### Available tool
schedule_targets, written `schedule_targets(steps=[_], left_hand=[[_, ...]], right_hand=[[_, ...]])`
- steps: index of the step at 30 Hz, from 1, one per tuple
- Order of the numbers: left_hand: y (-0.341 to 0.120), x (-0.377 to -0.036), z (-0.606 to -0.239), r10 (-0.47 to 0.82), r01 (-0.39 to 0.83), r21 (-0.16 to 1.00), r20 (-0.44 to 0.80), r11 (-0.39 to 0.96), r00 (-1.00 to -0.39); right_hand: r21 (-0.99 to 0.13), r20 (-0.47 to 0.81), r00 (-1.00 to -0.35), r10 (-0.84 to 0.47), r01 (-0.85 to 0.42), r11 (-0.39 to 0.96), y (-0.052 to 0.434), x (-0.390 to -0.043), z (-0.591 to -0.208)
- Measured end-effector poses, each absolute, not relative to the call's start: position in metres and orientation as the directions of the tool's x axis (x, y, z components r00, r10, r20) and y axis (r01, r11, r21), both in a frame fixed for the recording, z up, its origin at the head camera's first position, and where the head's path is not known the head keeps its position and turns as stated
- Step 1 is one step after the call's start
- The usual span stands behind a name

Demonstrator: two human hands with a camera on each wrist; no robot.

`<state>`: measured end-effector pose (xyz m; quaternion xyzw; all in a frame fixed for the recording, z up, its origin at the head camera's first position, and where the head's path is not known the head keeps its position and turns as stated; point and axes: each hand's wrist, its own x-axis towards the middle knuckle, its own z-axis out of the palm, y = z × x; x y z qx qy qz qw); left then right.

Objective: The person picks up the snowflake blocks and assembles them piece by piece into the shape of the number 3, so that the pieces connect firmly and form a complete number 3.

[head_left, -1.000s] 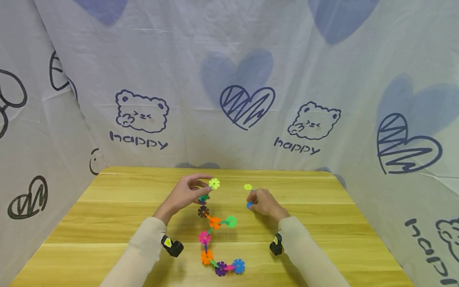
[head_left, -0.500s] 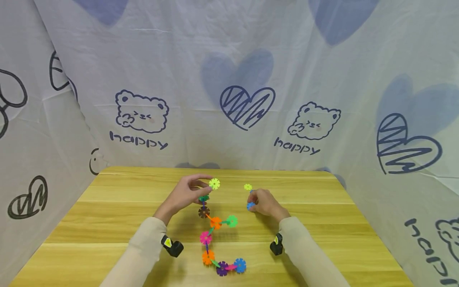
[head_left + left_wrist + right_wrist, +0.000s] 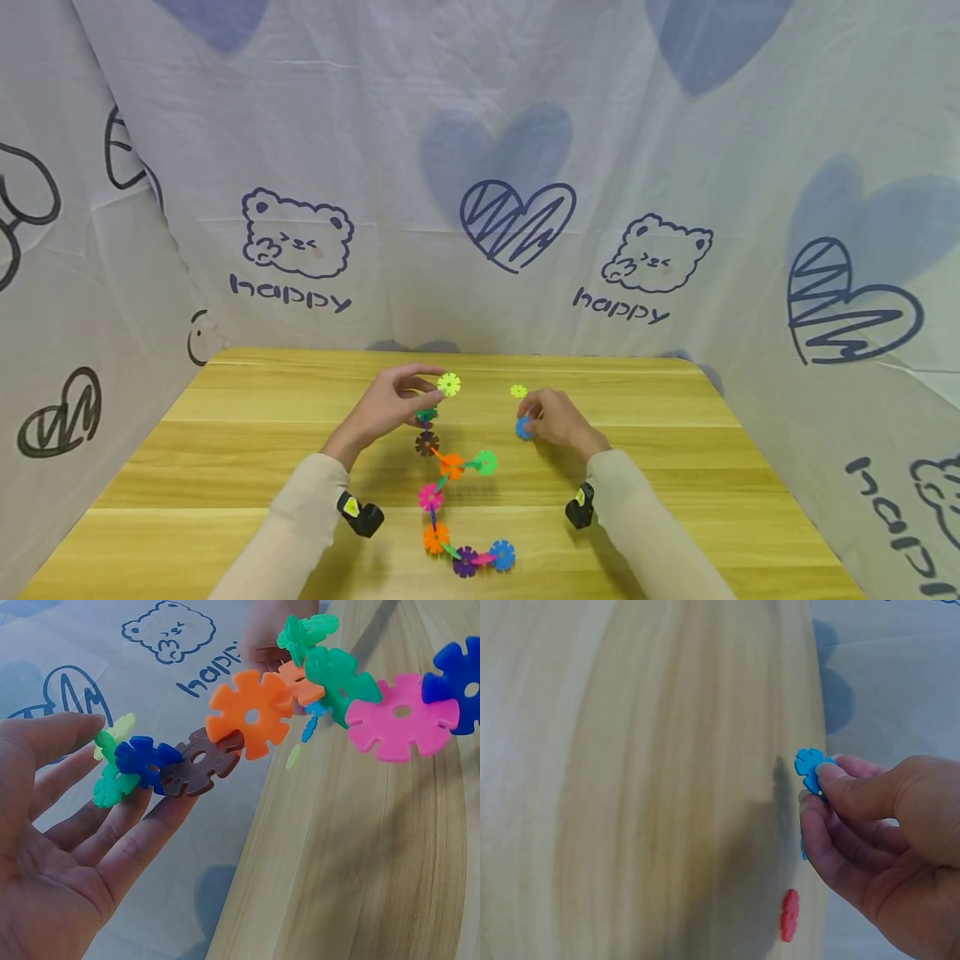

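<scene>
My left hand (image 3: pixel 386 407) pinches the upper end of a chain of interlocking snowflake discs between thumb and index finger. At that end show a yellow disc (image 3: pixel 448 384) and green ones (image 3: pixel 116 787), followed by a dark blue disc (image 3: pixel 148 763), a brown one (image 3: pixel 199 761) and an orange one (image 3: pixel 251 715). The chain runs toward the near side through a pink disc (image 3: pixel 431 497), with a light green side branch (image 3: pixel 486 462), and ends in a blue disc (image 3: pixel 502 555). My right hand (image 3: pixel 558 419) pinches a separate blue snowflake disc (image 3: pixel 810 766) between thumb and fingers.
On the wooden table (image 3: pixel 660 392), a loose yellow disc (image 3: pixel 518 391) lies just beyond the right hand. The right wrist view has a red disc (image 3: pixel 790 915) on the table and another blue disc (image 3: pixel 804 846) mostly behind the fingers. A printed white curtain (image 3: pixel 405 275) hangs behind.
My right hand has shifted slightly up and to the right in the head view, keeping the blue disc pinched. The left hand stays put; the chain's lower part has swung slightly right.
</scene>
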<state>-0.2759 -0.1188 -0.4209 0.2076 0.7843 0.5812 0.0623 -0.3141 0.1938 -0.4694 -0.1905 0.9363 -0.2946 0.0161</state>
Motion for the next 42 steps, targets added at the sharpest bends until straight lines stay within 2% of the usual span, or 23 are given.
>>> schedule_targets(steps=[6,17,26,42], left_hand=[[-0.119,-0.276,-0.421,0.402,0.254,0.937,0.143,0.239,-0.904],[-0.120,-0.276,-0.420,0.405,0.260,0.934,0.145,0.245,-0.903],[-0.119,-0.278,-0.421,0.405,0.259,0.934,0.144,0.246,-0.903],[-0.119,-0.278,-0.421,0.410,0.248,0.939,0.134,0.239,-0.902]], right_hand=[[-0.567,0.127,-0.919,-0.373,-0.376,0.733,0.190,-0.317,-0.462],[-0.669,0.182,-0.911,-0.371,-0.391,0.632,0.178,-0.315,-0.443],[-0.706,0.222,-0.910,-0.351,-0.398,0.586,0.167,-0.308,-0.425],[-0.721,0.313,-0.893,-0.324,-0.445,0.531,0.146,-0.300,-0.411]])
